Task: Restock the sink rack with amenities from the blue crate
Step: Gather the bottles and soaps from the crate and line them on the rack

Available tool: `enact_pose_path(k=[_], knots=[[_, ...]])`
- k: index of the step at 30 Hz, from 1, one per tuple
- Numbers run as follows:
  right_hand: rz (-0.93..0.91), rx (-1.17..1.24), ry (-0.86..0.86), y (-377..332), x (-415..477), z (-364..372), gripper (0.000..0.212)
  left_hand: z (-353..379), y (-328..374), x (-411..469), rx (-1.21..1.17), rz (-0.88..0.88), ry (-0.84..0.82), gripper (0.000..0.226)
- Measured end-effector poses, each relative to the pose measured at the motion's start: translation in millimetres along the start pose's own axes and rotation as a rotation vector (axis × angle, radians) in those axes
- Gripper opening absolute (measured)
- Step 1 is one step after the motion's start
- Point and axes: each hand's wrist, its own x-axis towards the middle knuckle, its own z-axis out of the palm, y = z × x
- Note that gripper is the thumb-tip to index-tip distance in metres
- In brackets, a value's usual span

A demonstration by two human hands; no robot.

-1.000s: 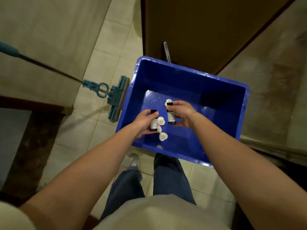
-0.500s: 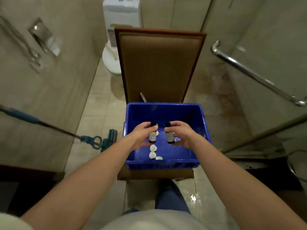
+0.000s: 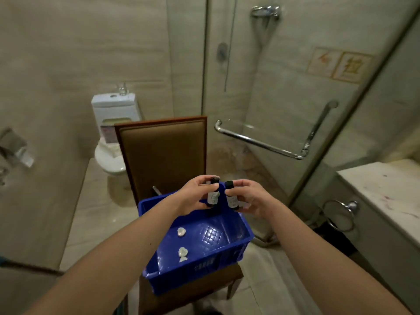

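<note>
Nearest, the blue plastic crate [image 3: 200,267] is sitting on the seat of a brown upholstered chair [image 3: 163,155], and two small white wrapped soaps [image 3: 181,231] are lying apart on its floor toward the left side. Just above the crate's far rim the two hands are hovering side by side. The left hand [image 3: 193,196] is wrapping its grip round a small dark-capped bottle [image 3: 213,197] with a pale label, holding it upright. The right hand [image 3: 250,198] is grasping a matching small bottle [image 3: 232,200] the same way, and the two bottles are almost touching. To the right, a pale marble desk [image 3: 386,196] is running along the edge of the view, with a chrome towel ring [image 3: 341,215] hanging under its front. Farther off, a white toilet [image 3: 111,155] is standing behind the chair back on the left, and a chrome handle [image 3: 261,142] is crossing a glass shower door on the right. The sink rack is not showing anywhere. The picking-up step is looking finished and the carrying step is in hand. The next move is probably calling for a turn toward the right-hand desk, finding the rack there, and setting each bottle down upright, with the soaps waiting for another trip.
</note>
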Motion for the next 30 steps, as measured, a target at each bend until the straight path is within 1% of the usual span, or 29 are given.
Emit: enact_pose_path(k=[4,12,16,19,22,25,30], knots=[[-0.042,0.046,0.102,-14.2,-30.6,-42.1,0.035,40.0,23.5,7.5,0.037,0.020,-0.128,0.030],[-0.115,0.196,0.285,-14.2,-81.9,-136.8,0.032,138.6,52.2,32.3,0.211,0.074,-0.340,0.030],[-0.152,0.290,0.373,-6.9,-112.6,-190.3,0.028,201.9,57.9,40.8,0.254,0.087,-0.445,0.031],[-0.168,0.337,0.435,-0.9,-140.4,-234.1,0.032,254.9,58.4,49.3,0.270,0.101,-0.512,0.029],[-0.178,0.343,0.459,8.1,-168.4,-283.8,0.034,313.2,55.6,56.9,0.244,0.096,-0.543,0.024],[-0.182,0.362,0.505,19.2,-190.2,-333.6,0.035,369.1,52.3,60.1,0.232,0.091,-0.597,0.027],[-0.202,0.400,0.548,35.6,-226.3,-404.2,0.036,453.5,49.8,57.5,0.233,0.073,-0.665,0.019]])
